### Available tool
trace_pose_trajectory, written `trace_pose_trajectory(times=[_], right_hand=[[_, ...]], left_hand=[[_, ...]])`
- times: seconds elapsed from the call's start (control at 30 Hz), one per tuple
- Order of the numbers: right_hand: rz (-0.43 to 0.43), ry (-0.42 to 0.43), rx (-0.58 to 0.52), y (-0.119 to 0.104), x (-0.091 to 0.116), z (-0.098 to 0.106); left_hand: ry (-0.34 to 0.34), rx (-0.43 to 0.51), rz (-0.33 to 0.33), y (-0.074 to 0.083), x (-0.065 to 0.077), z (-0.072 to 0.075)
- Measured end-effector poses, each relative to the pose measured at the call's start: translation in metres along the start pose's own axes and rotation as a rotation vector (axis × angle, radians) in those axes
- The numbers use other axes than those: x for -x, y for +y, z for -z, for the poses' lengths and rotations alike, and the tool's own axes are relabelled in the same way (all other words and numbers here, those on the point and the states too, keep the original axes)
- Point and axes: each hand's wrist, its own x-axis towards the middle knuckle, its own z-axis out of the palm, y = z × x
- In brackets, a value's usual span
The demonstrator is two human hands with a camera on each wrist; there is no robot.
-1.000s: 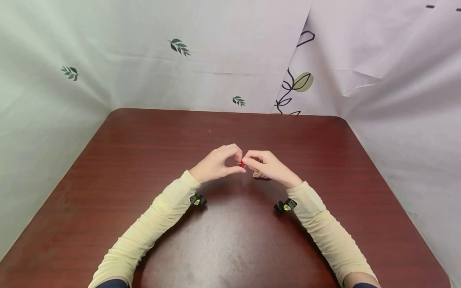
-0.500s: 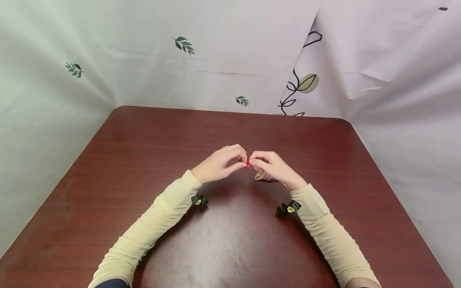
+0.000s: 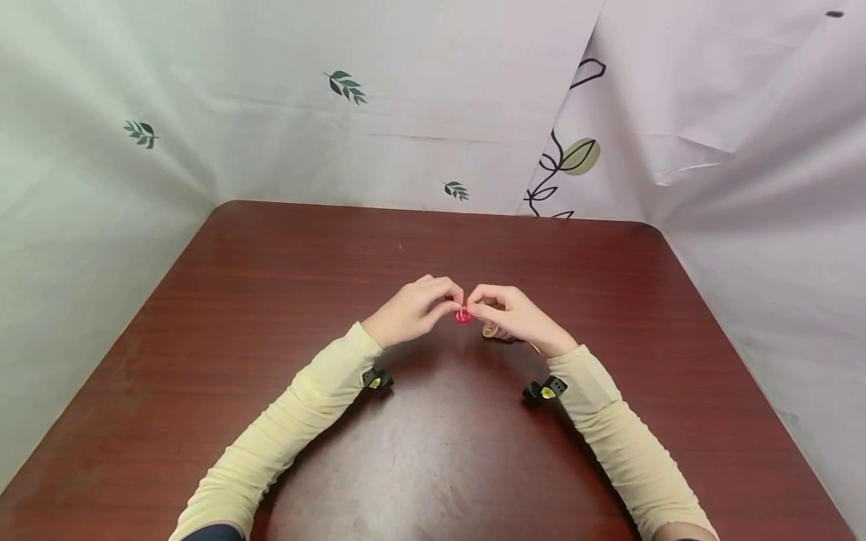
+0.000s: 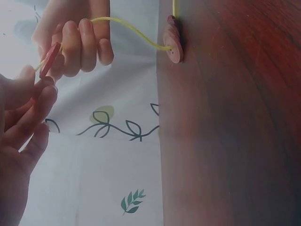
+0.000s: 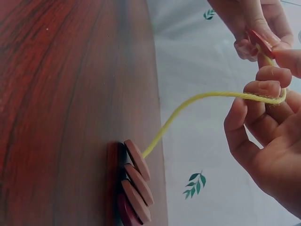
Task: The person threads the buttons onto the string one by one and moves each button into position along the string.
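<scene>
A round red button (image 3: 463, 316) hangs between the fingertips of both hands, with a yellow string (image 5: 202, 96) through it. On one side of the button, my left hand (image 3: 410, 309) pinches the string's short end. On the other, my right hand (image 3: 512, 314) holds the string, which loops over its curled fingers; its fingertips are close to the button's edge, and whether they touch it is unclear. Below the right hand, several strung buttons (image 5: 137, 190), pinkish and dark red, lean in a row on the table. The right hand partly hides this row in the head view.
The dark red-brown wooden table (image 3: 433, 451) has rounded far corners. A white cloth (image 3: 284, 135) with leaf prints hangs behind and along its sides. Small black wrist cameras (image 3: 544, 389) sit under the cream sleeves (image 3: 284, 436).
My left hand has moved closer to the right and now pinches at the button. The red button has turned and hangs lower, with its face showing. The view has shifted slightly.
</scene>
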Motion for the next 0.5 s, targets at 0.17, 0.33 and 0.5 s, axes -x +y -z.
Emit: trace_pose_trajectory(times=[0.17,0.33,0.5], right_hand=[[-0.001,0.015,0.012,0.001,0.001,0.001],[0.017,0.031,0.007,0.004,0.000,0.006],[0.058,0.047,0.050,0.005,-0.001,0.011]], left_hand=[[0.041,-0.014,0.018,0.000,0.000,-0.001],[0.102,-0.016,0.008,0.000,0.000,0.002],[0.156,-0.025,-0.039,-0.001,0.000,0.007]])
